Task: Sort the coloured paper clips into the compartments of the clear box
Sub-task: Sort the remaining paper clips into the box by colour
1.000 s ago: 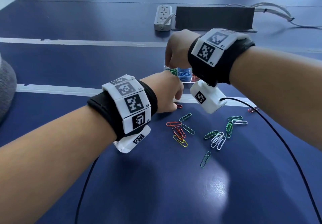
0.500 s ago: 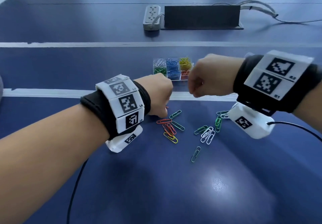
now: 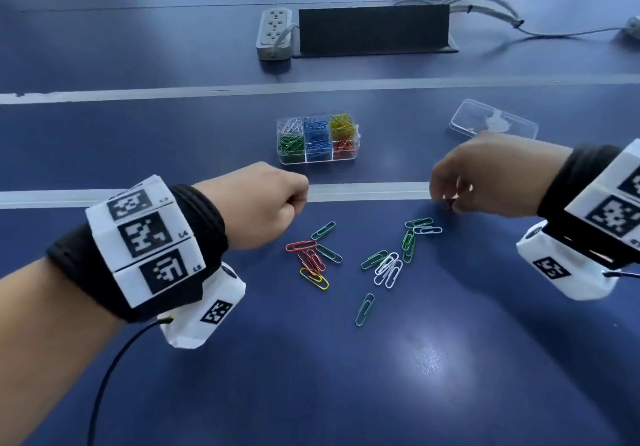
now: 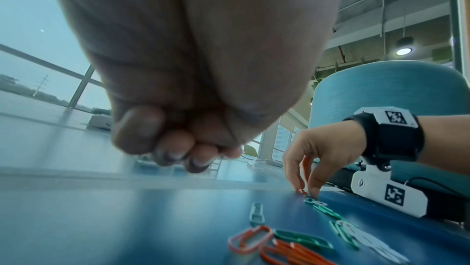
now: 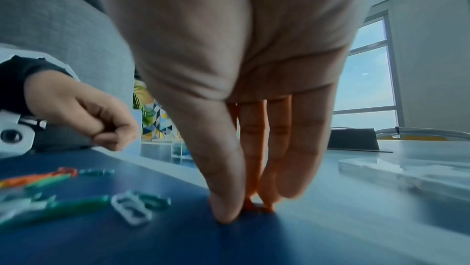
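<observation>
swung out from over the box, my right hand now pinches a red clip flat on the table, box up-left, left hand fisted nearer it.

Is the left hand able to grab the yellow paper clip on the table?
Probably yes. The left hand hovers just left of the yellow paper clip, with nothing between them. A red clip overlaps its upper end, so it might get dragged along.
</observation>
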Demonstrator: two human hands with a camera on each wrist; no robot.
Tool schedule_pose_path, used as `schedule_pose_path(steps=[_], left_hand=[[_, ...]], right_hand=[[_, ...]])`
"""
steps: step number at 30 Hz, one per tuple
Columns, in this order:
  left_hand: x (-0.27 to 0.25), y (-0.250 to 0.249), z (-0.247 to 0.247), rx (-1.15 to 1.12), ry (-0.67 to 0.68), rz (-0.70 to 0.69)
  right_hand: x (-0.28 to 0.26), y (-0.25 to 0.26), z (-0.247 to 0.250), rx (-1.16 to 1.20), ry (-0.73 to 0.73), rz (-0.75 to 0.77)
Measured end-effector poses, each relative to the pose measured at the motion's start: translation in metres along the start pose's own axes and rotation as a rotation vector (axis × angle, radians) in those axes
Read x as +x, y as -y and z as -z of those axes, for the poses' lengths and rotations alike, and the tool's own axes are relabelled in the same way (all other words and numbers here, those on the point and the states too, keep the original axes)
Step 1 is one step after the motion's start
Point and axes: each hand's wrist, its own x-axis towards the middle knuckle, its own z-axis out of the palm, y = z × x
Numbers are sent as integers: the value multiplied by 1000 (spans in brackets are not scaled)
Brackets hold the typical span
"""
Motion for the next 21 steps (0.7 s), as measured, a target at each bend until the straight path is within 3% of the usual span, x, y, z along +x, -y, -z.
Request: schedule_pose_path(steps=[4,11,21], left_hand=[[-3,1,-8,28,69,-6],[-3,4,-14,96,51,-115],[-9,2,-13,52,25,-40]], right_hand=[[1,-3,-6,0,13,7],[0,3,-8,91,24,60],[5,94,-9,236,0,333]])
